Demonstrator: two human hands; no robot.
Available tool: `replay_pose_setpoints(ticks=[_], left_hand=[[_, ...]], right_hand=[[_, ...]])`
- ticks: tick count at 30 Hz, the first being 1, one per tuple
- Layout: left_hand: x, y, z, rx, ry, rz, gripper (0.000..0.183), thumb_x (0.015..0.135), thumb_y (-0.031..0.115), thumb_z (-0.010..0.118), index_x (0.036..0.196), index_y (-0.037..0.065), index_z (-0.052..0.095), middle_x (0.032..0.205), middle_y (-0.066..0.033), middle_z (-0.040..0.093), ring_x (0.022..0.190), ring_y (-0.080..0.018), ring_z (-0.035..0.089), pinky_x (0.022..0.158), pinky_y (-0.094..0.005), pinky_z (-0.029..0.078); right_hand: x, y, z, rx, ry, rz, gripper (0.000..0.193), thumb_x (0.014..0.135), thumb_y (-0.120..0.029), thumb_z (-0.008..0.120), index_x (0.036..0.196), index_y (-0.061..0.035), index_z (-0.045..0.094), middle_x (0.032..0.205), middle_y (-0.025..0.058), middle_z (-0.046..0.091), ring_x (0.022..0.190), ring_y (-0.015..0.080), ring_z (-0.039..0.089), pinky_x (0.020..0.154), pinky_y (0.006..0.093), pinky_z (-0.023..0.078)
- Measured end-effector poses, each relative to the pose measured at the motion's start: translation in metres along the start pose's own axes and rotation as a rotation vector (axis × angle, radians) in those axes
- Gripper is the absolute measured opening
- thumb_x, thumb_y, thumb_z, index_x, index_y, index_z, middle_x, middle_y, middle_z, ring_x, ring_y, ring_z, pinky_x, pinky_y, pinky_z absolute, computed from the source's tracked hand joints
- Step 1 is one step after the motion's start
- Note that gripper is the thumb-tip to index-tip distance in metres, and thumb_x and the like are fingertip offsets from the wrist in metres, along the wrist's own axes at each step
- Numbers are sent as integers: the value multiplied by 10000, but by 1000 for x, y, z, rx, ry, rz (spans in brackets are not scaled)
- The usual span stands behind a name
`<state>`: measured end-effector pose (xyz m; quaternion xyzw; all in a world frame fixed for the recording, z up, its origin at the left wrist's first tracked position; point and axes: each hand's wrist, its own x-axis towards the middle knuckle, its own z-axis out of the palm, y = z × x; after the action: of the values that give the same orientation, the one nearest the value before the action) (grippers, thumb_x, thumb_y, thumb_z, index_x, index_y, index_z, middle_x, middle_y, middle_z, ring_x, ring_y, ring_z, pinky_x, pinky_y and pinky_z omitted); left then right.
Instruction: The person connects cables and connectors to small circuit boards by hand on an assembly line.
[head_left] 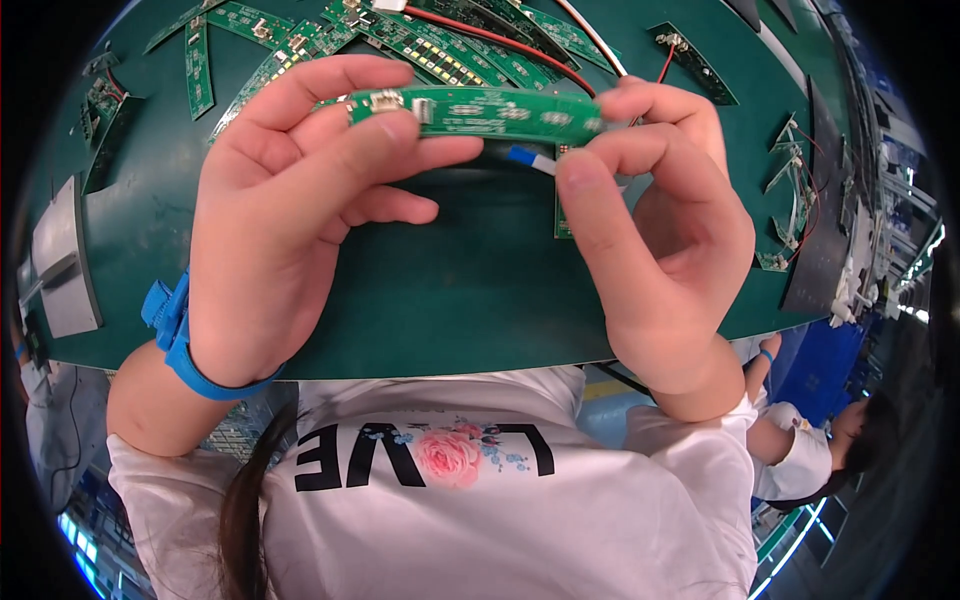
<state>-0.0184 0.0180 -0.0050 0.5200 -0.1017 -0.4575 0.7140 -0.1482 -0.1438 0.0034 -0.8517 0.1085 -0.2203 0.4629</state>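
Observation:
A narrow green circuit board (510, 112) is held up level above the table, with small white connectors near its left end. My left hand (300, 190) grips that end between thumb and fingers, the thumb lying over a connector. At the board's right end, my right hand (660, 200) is closed, its fingers curled against the edge. A short white flat cable with a blue tip (522, 156) shows just below the board, beside my right thumb; whether the hand holds it, I cannot tell. Part of another green board (562, 215) shows behind that thumb.
Several green boards (430, 50) lie heaped at the far side of the green table (450, 280), with red and white wires. More wired boards lie at the left (105, 130) and right (785, 200). A grey metal plate (65, 265) sits at the left edge. Another person (800, 450) is at the right.

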Motion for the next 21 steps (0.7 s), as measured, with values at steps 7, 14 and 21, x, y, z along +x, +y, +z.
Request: replay_pose_setpoints(ticks=[7, 14, 21], left_hand=[[-6, 2, 9, 151, -56, -15, 296, 890, 36, 545, 1180, 22, 490, 1027, -127, 657, 963, -223, 654, 719, -248, 544], [-5, 1, 8, 130, -60, -76, 273, 900, 62, 536, 1166, 23, 492, 1068, -124, 641, 976, -228, 649, 726, -246, 555], [-5, 0, 10, 95, -79, -78, 254, 902, 60, 533, 1150, 21, 497, 1051, -116, 645, 987, -230, 645, 734, -243, 559]], right_hand=[[5, -3, -2, -173, -12, -110, 45, 775, 16, 658, 805, 10, 625, 972, 109, 576, 1102, 230, 443, 937, 361, 321], [7, -12, 2, -58, -77, -69, 44, 767, 10, 674, 801, 9, 645, 934, 104, 592, 1088, 225, 454, 923, 362, 332], [2, 7, 2, 67, -57, -56, 45, 768, 18, 672, 802, 16, 643, 919, 106, 594, 1051, 217, 473, 914, 360, 338]])
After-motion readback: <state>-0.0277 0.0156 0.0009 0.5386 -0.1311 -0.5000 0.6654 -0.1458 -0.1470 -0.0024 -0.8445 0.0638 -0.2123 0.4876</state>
